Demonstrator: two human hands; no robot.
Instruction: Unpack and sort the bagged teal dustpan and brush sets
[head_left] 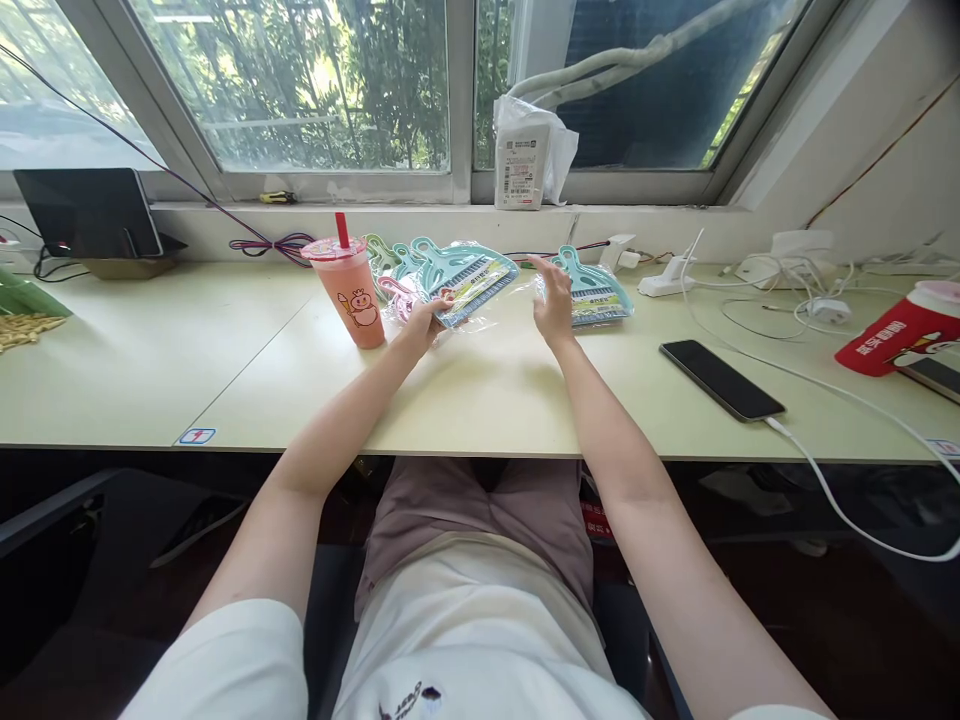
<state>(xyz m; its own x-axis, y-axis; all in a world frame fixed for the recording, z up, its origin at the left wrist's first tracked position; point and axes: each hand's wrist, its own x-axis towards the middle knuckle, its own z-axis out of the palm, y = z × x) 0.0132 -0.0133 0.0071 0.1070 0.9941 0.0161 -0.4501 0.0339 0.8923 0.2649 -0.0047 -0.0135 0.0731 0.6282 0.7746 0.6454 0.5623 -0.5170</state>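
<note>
My left hand (426,322) is closed on the lower left corner of a plastic-wrapped package (476,285) with a teal top and a blue and yellow label. Behind it lie a pink item (399,297) and green and teal clip-shaped pieces (382,255). My right hand (553,300) is raised beside a second wrapped teal package (596,292), its index finger stretched toward the first package. Nothing shows between its fingers. Whether it touches the second package cannot be made out.
A pink drink cup (352,300) with a red straw stands left of my left hand. On the right are a black phone (720,380) with a white cable, a power strip (670,278) and a tilted red cup (900,335). A tablet (90,215) stands far left.
</note>
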